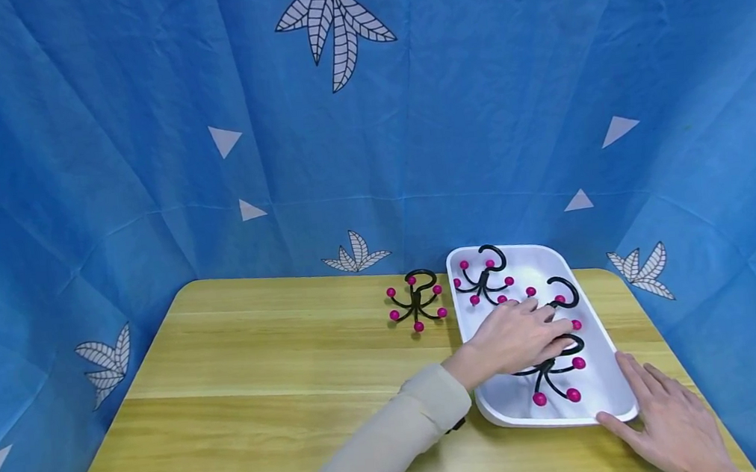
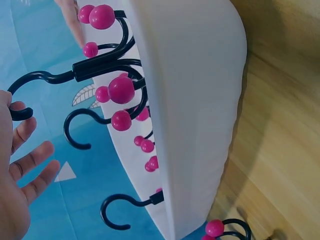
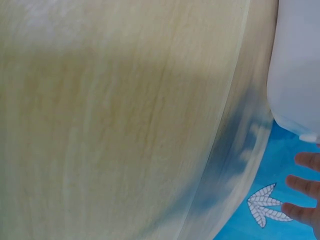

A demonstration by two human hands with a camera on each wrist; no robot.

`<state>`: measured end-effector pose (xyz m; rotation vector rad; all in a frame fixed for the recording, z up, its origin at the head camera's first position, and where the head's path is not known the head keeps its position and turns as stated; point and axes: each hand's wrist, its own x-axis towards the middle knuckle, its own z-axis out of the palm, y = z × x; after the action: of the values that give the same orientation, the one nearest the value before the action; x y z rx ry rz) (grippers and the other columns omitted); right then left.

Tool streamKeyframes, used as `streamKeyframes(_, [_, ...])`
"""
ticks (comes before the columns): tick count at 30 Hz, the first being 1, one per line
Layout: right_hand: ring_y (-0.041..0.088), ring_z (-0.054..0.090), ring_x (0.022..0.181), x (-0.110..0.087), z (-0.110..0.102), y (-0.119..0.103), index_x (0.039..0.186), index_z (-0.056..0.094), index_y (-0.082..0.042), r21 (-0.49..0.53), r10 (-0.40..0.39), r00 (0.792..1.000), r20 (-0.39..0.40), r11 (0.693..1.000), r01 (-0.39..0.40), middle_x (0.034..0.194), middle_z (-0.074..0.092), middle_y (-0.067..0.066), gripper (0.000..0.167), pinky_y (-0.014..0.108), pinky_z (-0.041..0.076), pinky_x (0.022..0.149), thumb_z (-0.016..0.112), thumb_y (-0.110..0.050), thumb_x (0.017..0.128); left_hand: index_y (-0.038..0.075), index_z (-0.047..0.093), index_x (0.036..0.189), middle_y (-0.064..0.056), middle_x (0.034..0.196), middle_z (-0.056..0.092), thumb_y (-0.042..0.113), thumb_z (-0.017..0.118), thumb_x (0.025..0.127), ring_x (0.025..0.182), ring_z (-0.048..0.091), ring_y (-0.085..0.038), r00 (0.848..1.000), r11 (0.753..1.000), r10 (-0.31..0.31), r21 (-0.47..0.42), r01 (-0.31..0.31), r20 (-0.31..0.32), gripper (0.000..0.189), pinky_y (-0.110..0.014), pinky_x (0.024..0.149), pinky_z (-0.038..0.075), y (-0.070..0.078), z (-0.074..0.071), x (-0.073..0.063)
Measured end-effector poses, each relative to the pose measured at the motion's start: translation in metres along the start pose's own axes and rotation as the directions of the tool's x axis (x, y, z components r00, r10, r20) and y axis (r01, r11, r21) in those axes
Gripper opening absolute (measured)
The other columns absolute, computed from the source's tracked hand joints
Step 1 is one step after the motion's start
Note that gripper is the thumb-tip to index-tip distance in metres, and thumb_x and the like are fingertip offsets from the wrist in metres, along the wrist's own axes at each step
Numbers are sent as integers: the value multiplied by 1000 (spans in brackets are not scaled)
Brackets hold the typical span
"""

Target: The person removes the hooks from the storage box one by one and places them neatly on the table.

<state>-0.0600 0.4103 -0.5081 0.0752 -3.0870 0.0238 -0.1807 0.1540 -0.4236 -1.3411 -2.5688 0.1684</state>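
Observation:
In the head view a white tray [image 1: 532,419] stands at the right of the table. Inside it lie several black multi-arm hanging hooks with pink ball tips. My left hand [image 1: 518,336] reaches over the tray's left side and pinches the curved top of the nearest hanging hook [image 1: 547,365]. In the left wrist view, that hook's stem [image 2: 95,68] leans toward my fingers. Just beyond my fingers is another hanging hook [image 1: 571,295], partly hidden by them. My right hand [image 1: 674,420] rests at the tray's near right corner, fingers extended along its side and thumb at the front rim.
A third hanging hook [image 1: 483,281] lies at the tray's far end. On the wooden table [image 1: 264,396], left of the tray, sits one more hanging hook [image 1: 416,300]. A small dark object [image 1: 457,425] shows partly under my left sleeve. Blue patterned cloth [image 1: 410,136] surrounds the table.

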Motion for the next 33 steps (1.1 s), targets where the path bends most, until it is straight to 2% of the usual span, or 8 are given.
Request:
streamKeyframes(8, [62,50,131,0,1,1,162,28,2,-5,-1,1000,-16,1000,1,149,50,39,114,76,44,104,64,-78,88,39,59,133,17,124,70,54,32,113,111,65,-6,996,1000,0,15,2,-88,36,-23,93,58,-16,-1,-10])
streamKeyframes(13, [62,50,130,0,1,0,162,28,1,-4,0,1000,-21,1000,0,148,51,39,114,76,44,102,64,-78,88,38,61,130,17,120,72,52,34,114,106,67,-6,993,1000,5,24,-3,-117,35,-21,87,59,-27,-3,-16])
streamKeyframes(20, [63,49,131,1,1,0,163,27,2,-8,7,1000,4,1000,-7,149,49,40,114,76,44,103,62,-79,89,36,64,129,15,114,73,52,39,113,102,69,-7,985,1000,-2,30,7,-171,34,-21,84,59,-40,-11,-27])
streamKeyframes(28, [63,48,132,1,1,1,163,27,1,5,6,1000,7,1000,-6,150,48,40,114,76,44,102,62,-79,89,36,67,128,15,111,75,51,43,112,97,67,-7,980,999,-32,15,35,-194,33,-19,77,58,-53,-21,-39])
streamKeyframes(33, [63,49,131,1,3,0,163,26,0,2,16,1000,17,1000,-16,149,48,40,115,76,45,102,60,-81,89,35,67,124,14,109,76,51,43,112,98,69,-8,976,999,-42,4,44,-212,32,-22,79,59,-59,-26,-46])
